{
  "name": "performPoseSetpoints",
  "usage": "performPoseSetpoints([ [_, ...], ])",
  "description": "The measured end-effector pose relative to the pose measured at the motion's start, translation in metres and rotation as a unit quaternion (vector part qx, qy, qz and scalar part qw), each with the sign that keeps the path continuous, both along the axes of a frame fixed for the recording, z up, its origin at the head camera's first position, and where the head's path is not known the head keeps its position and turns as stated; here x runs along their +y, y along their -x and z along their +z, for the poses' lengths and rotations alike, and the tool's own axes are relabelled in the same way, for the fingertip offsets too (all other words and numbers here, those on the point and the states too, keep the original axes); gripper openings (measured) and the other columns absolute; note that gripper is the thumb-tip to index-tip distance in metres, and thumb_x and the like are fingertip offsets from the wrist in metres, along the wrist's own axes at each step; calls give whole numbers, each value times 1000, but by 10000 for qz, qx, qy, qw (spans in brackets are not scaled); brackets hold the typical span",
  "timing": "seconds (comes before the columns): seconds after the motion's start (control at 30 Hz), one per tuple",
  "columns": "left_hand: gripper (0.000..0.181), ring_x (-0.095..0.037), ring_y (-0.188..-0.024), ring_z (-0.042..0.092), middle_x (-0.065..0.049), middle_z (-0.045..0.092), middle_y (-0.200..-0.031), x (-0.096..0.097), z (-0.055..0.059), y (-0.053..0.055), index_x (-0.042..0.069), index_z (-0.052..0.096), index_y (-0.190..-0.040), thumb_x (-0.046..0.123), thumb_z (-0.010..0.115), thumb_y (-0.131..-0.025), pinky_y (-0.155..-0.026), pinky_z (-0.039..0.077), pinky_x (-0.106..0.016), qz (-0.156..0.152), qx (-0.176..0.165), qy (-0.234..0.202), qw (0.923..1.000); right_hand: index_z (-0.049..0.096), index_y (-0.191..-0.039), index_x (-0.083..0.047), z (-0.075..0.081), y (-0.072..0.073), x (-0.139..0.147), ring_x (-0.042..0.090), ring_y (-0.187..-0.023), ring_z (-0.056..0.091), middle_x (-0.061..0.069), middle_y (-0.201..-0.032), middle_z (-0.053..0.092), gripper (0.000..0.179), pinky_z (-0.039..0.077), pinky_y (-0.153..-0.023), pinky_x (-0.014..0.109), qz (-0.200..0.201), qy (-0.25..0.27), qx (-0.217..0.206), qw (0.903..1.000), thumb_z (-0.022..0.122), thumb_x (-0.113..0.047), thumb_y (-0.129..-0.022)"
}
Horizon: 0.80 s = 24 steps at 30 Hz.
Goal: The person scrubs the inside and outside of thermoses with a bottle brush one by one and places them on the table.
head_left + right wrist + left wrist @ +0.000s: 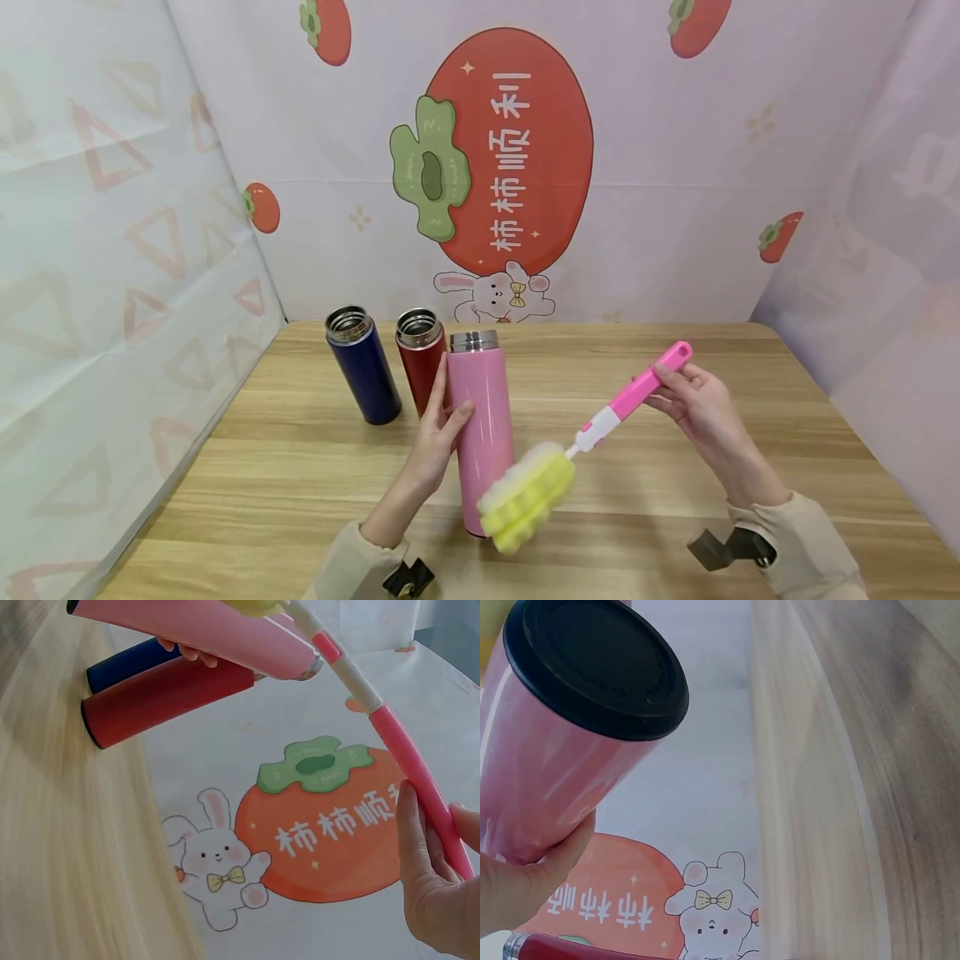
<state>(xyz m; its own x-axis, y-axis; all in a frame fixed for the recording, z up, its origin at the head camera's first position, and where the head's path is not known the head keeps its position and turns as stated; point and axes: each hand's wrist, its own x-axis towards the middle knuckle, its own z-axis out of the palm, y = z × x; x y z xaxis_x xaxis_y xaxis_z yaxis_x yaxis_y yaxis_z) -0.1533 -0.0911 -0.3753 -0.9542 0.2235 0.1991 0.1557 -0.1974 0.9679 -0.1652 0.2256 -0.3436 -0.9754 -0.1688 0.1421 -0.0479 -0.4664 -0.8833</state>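
Note:
A tall pink thermos bottle (486,417) with a bare steel neck is held by my left hand (429,446), thumb on its front. Its black base (600,667) faces the left wrist camera, raised off the table. My right hand (708,408) pinches the pink handle of a bottle brush (636,393) between thumb and fingers. The brush slants down to the left. Its yellow and white sponge head (528,500) overlaps the lower part of the pink bottle in the head view, outside the bottle's mouth.
Behind my left hand, a red bottle (422,358) and a dark blue bottle (365,371) stand uncapped on the wooden table (247,467). A printed cloth backdrop (645,208) rises at the table's far edge, with cloth on both sides too.

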Motion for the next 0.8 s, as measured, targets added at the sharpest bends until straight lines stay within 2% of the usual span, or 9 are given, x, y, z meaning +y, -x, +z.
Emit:
performPoseSetpoints([
  [0.13,72,-34,-117,39,-16,15,-143,0,1,0,29,1,-143,27,50,-90,-90,38,-44,24,-20,-32,10000,60,-88,-4,-4,-2,-3,17,-80,65,7,-83,68,18,49,-73,28,142,-195,130,9996,42,-3,-92],
  [0.23,72,-35,-119,37,-15,14,-144,0,1,-1,29,1,-143,27,50,-90,-92,36,-45,4,-80,-57,10000,60,-89,-3,-5,-2,-3,18,-81,65,9,-83,68,19,49,-73,28,167,-55,183,9997,41,-2,-92],
  [0.53,70,-35,-127,24,-8,5,-147,0,-3,-2,30,-1,-142,25,47,-92,-97,29,-49,-216,-298,-148,9992,62,-85,0,7,4,-2,19,-75,66,13,-78,67,12,49,-70,26,-564,743,-313,9952,52,-5,-87],
  [0.67,68,-34,-128,20,-6,2,-148,-2,-6,-3,30,-1,-142,23,45,-93,-98,27,-48,-292,-342,-138,9989,60,-86,3,14,8,-1,21,-77,65,15,-79,66,9,49,-72,27,-729,1123,-350,9904,54,-4,-86],
  [0.8,67,-33,-129,18,-6,-1,-148,-4,-9,-4,31,-2,-142,21,43,-93,-98,28,-46,-419,-356,-95,9984,59,-87,2,20,12,0,19,-76,65,13,-78,65,9,49,-72,27,-975,1168,-328,9878,56,-6,-84],
])
